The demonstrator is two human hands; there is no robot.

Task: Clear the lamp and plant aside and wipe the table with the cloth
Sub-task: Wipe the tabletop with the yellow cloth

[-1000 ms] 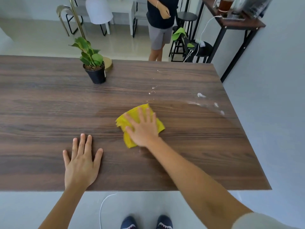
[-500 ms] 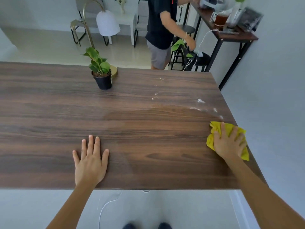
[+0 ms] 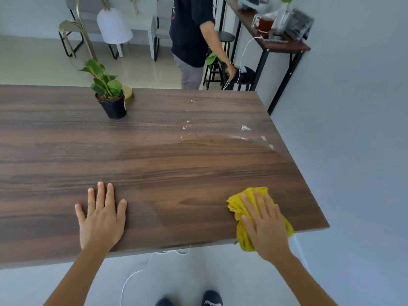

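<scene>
My right hand (image 3: 265, 226) presses flat on a crumpled yellow cloth (image 3: 239, 203) at the near right corner of the dark wooden table (image 3: 176, 173); part of the cloth hangs over the front edge. My left hand (image 3: 101, 217) lies flat, fingers spread, on the table near its front edge. A small green plant in a black pot (image 3: 112, 104) stands at the far side. Right behind it stands the lamp, with a gold base (image 3: 129, 93) and a white shade (image 3: 113, 27). Water drops and streaks (image 3: 247, 131) glisten at the far right.
A person in a dark shirt (image 3: 192, 36) stands beyond the table, reaching toward black stools (image 3: 225, 69). A narrow console table (image 3: 278, 43) with a jar and cables runs along the right wall. A white cable (image 3: 136, 270) lies on the floor by my feet.
My right hand swept the cloth from the table's middle to the right edge, then back toward me to the near right corner. My left hand stayed flat in place.
</scene>
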